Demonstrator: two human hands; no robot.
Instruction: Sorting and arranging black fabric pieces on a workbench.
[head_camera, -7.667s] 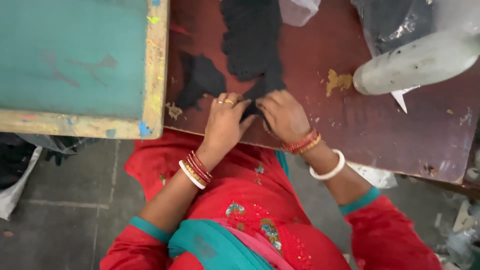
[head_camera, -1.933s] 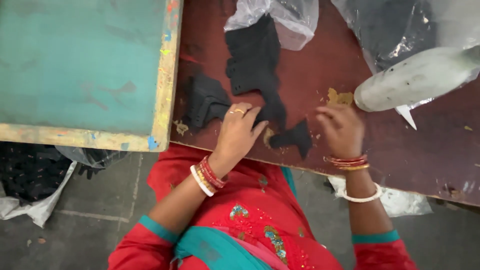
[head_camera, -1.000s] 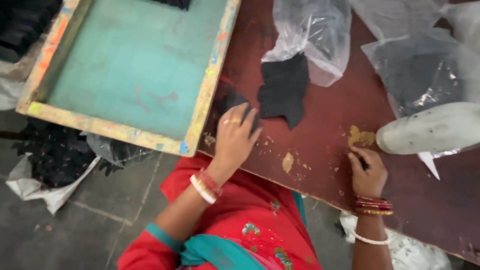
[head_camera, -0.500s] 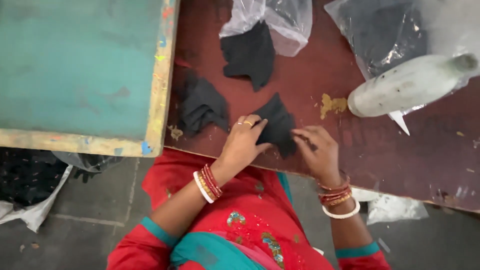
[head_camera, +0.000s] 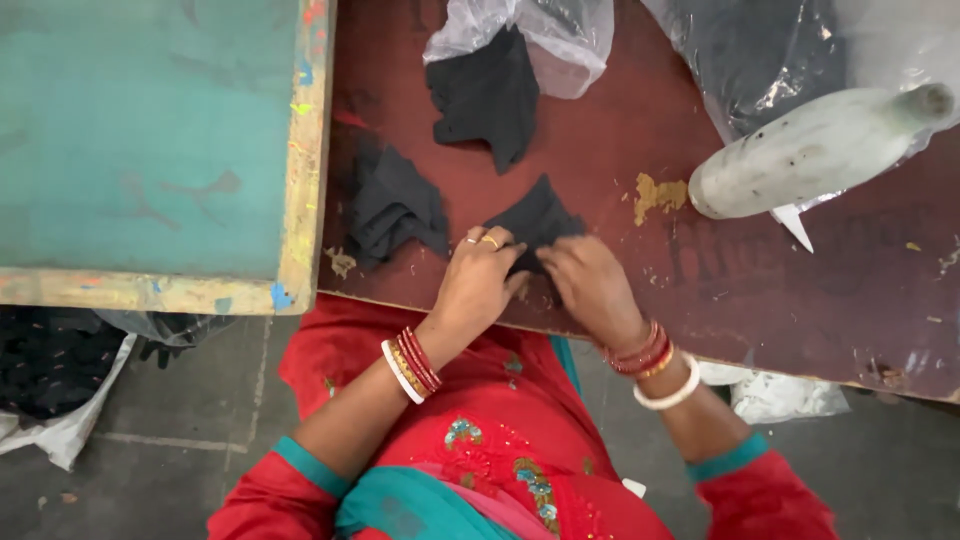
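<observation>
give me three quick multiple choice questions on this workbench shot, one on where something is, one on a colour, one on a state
1. Where is the white bottle?
A. lying on the brown table
B. on the floor
C. in a hand

2. What colour is the cloth piece under both hands?
A. yellow
B. black
C. white

3. How is the clear plastic bag?
A. sealed shut
B. folded flat
C. open, black cloth sticking out

Answers: 1 A, it lies on its side on the table; 2 B, the left hand and right hand press dark fabric; 3 C, cloth spills from its mouth.

Open tabletop to the right, cloth and bags elsewhere

Bare dark-red wooden table (head_camera: 780, 310) lies right of the right hand (head_camera: 592, 288); a crumpled black cloth heap (head_camera: 392, 208) blocks beside the left hand (head_camera: 480, 285), a clear plastic bag (head_camera: 560, 40) beyond, and a white plastic bottle (head_camera: 815, 150) far right.
</observation>
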